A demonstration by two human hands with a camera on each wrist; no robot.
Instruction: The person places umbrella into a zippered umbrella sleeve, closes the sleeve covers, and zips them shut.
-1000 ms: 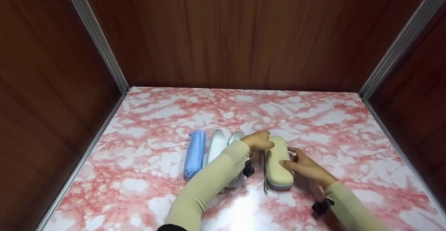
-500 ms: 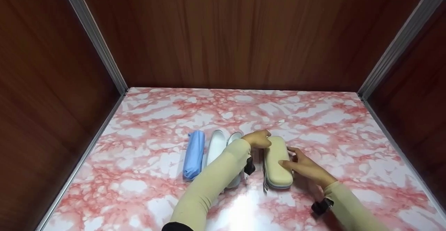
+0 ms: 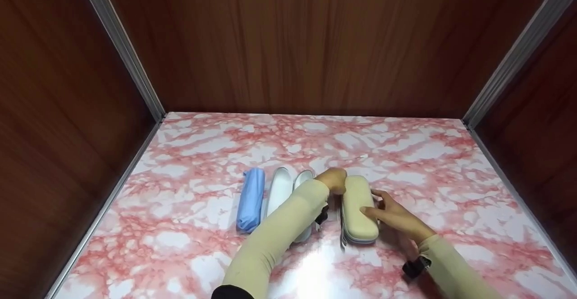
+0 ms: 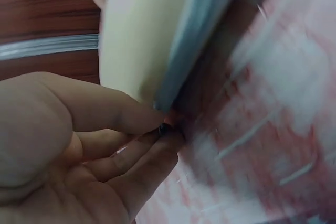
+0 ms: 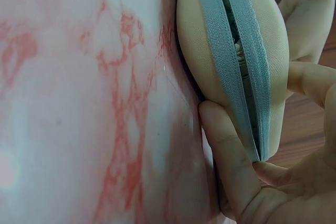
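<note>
A cream zippered case (image 3: 359, 209) with grey zipper tape (image 5: 251, 72) lies lengthwise on the table. My right hand (image 3: 399, 215) grips its right side, thumb on top and fingers along the edge. In the right wrist view the zipper tape is parted, with a narrow dark gap along it. At the case's far left corner, my left hand (image 3: 332, 180) pinches a small dark piece, apparently the zipper pull (image 4: 165, 128), between thumb and fingers. The left wrist view is blurred there.
Left of the case lies an open white shell-like case (image 3: 280, 190) in two long halves, partly hidden under my left forearm. Beside it is a blue wrapped roll (image 3: 251, 200). Wood-grain panels (image 3: 288, 42) enclose the marbled table (image 3: 189, 254) at back and sides.
My left hand has turned and drawn slightly left at the case's far end, its fingers now out of sight in the head view. The right hand and the case stay nearly still.
</note>
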